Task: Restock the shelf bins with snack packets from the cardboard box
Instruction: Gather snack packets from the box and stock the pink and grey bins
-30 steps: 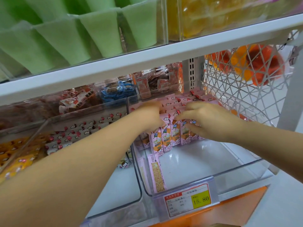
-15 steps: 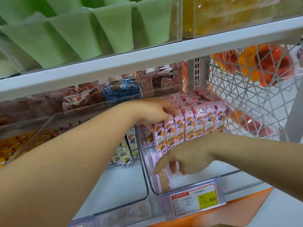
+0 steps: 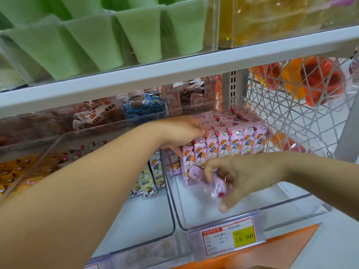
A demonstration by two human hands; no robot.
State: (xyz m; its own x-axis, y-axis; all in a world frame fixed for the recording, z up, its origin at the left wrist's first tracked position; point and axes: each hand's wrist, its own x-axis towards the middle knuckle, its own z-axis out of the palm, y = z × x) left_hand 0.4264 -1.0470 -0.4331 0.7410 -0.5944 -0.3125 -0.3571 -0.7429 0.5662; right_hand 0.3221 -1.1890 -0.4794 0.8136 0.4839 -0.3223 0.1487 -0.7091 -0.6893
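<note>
A clear plastic shelf bin (image 3: 204, 220) holds a row of upright pink snack packets (image 3: 235, 142) at its back. My left hand (image 3: 180, 133) reaches in from the left and rests its fingers on the top of the row's left end. In front of the row, my right hand (image 3: 239, 177) pinches one loose pink packet (image 3: 200, 177), lifted off the bin floor and blurred. The cardboard box is out of view.
A neighbouring clear bin (image 3: 147, 216) on the left holds white packets (image 3: 151, 177). A price tag (image 3: 228, 238) reading 15.80 hangs on the bin front. A white wire basket (image 3: 291, 117) stands at the right. The shelf board (image 3: 174, 70) above carries green packets.
My right hand went from the row down to the bin floor, took hold of the loose pink packet lying there and lifted it. My left hand stays on the row.
</note>
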